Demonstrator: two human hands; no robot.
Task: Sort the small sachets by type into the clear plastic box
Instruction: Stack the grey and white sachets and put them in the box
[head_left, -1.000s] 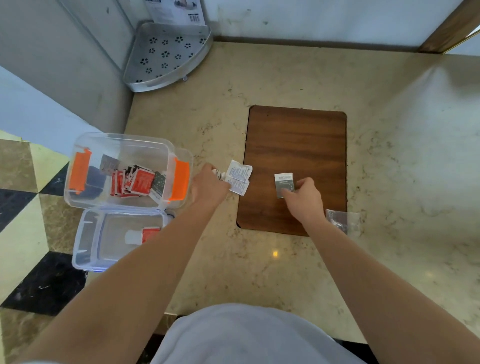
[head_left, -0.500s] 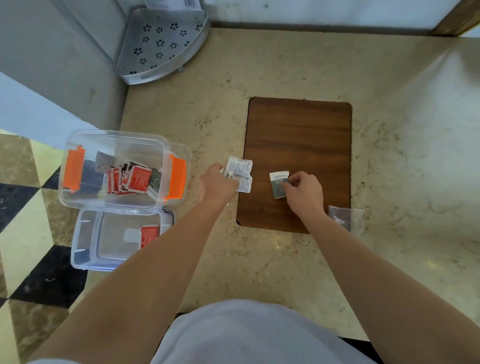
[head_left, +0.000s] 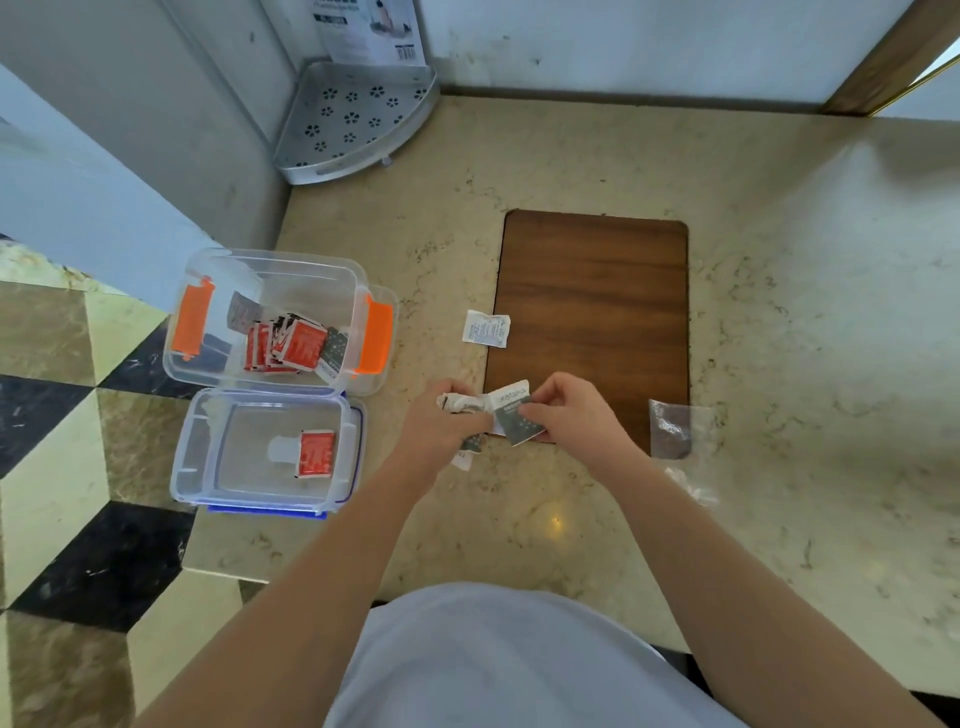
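Observation:
The clear plastic box (head_left: 270, 267) with orange latches stands at the counter's left edge; several red sachets (head_left: 291, 345) and a few grey ones lie inside it. My left hand (head_left: 441, 426) is closed around a small bunch of white and grey sachets. My right hand (head_left: 576, 415) pinches a grey-and-white sachet (head_left: 514, 415) right against the left hand, over the near left corner of the brown board (head_left: 592, 291). One white sachet (head_left: 485, 328) lies alone at the board's left edge.
The box's lid (head_left: 208, 467) lies in front of the box with one red sachet (head_left: 315, 453) on it. A clear bag with dark contents (head_left: 672, 428) rests right of the board. A perforated metal corner shelf (head_left: 353, 119) stands at the back wall.
Both hands have drawn back toward me and come together. The right hand lifted the grey sachet off the board. One white sachet stayed behind at the board's left edge.

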